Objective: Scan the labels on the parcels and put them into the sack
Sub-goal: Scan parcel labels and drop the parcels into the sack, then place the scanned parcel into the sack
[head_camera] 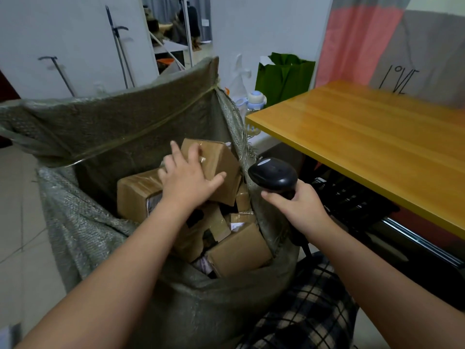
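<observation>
We are at the stowing step. Our left hand (186,180) lies flat on the topmost parcel (221,159) at the centre of the frame, fingers straight and spread across its upper face, thumb out along its lower right edge, curled round nothing. That parcel sits tilted inside the open mouth of the sack (125,117), which fills the centre and left of the frame. It leans toward the sack's right wall and rests on the other parcels (137,190) piled below it. Our right hand (299,207), just right of centre, is wrapped tight round the handle of the black scanner (273,173), whose head rises beside the sack's right rim. No label shows on the top parcel from here, so we cannot tell whether it has been scanned; since it lies in the sack, we judge that it has. A wooden table (364,137) runs along the right of the frame, and we see no parcel outside the sack. The next move, as we judge it, calls for lifting the left hand clear, finding another parcel and turning its label toward the scanner.
</observation>
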The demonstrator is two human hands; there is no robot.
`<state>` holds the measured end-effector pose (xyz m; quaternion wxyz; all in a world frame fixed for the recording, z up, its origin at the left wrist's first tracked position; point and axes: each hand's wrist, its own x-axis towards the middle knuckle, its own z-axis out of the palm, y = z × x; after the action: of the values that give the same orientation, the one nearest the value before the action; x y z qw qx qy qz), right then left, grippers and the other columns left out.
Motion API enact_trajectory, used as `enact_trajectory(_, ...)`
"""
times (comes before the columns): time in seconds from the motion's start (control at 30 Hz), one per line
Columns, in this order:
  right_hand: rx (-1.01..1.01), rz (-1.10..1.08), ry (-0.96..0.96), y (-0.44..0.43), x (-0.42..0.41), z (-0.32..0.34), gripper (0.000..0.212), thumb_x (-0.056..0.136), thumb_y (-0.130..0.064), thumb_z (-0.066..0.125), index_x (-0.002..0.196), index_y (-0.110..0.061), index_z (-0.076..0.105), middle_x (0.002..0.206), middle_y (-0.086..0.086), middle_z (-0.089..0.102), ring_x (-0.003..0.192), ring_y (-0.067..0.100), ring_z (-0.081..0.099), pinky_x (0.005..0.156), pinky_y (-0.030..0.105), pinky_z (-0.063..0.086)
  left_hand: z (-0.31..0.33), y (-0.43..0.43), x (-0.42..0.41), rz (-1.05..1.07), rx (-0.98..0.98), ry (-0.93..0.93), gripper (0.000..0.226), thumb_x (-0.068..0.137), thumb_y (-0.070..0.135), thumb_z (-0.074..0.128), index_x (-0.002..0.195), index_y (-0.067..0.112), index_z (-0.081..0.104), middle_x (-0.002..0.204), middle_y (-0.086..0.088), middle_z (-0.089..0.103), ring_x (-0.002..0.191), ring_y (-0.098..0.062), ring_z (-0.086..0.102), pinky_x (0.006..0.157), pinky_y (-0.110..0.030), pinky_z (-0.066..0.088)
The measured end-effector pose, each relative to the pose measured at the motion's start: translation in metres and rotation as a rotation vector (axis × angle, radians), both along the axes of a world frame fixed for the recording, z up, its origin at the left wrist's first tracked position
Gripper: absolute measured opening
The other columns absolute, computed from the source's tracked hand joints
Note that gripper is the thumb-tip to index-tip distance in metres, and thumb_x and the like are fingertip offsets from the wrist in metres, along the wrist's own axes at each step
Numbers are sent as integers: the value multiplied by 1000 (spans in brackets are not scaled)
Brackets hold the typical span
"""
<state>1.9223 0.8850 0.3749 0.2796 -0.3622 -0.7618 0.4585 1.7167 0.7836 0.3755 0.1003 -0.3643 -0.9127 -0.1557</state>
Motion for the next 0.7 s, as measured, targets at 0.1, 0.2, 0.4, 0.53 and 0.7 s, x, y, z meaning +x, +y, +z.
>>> enact_trajectory(0.1, -13, 6, -6, -3, -2, -1, 43, 79, -30, 77, 116, -12, 64, 111, 3, 67, 105, 13, 60, 90, 30, 49, 7, -11, -6, 0, -20, -40, 103, 72, 72, 54, 148, 43, -9, 139, -24, 31, 121, -40, 33, 97, -49, 31)
enact_trajectory(0.2, -15, 23, 1, -6, -4, -2, 42, 79, -31, 78, 115, -13, 65, 109, 2, 67, 104, 13, 60, 93, 34, 49, 8, -17, 1, -62, 147, -66, 105, 69, 64, 63, 145, 53, -9, 129, -26, 33, 114, -38, 33, 94, -48, 32)
enact_trajectory(0.4, -8, 23, 25, -7, -8, -1, 40, 79, -28, 79, 114, -13, 66, 108, 1, 68, 105, 12, 61, 91, 31, 49, -13, -9, 9, -43, 142, -43, 98, 71, 62, 69, 147, 42, 10, 135, -26, 27, 118, -41, 31, 96, -52, 36)
enact_trajectory(0.53, -24, -4, 15, -3, -4, -5, 42, 78, -29, 78, 114, -12, 66, 109, 3, 68, 105, 15, 61, 95, 39, 50, -31, 0, 5, -6, -70, 47, 80, 80, 61, 61, 143, 27, 24, 144, -26, 25, 131, -42, 27, 106, -52, 28)
enact_trajectory(0.7, -17, -28, 9, -1, 8, -7, 43, 78, -29, 78, 116, -13, 65, 110, 3, 68, 106, 15, 61, 95, 36, 49, -17, 16, 9, -100, -124, 205, 59, 88, 48, 58, 131, 13, 41, 152, -19, 23, 138, -37, 23, 109, -48, 26)
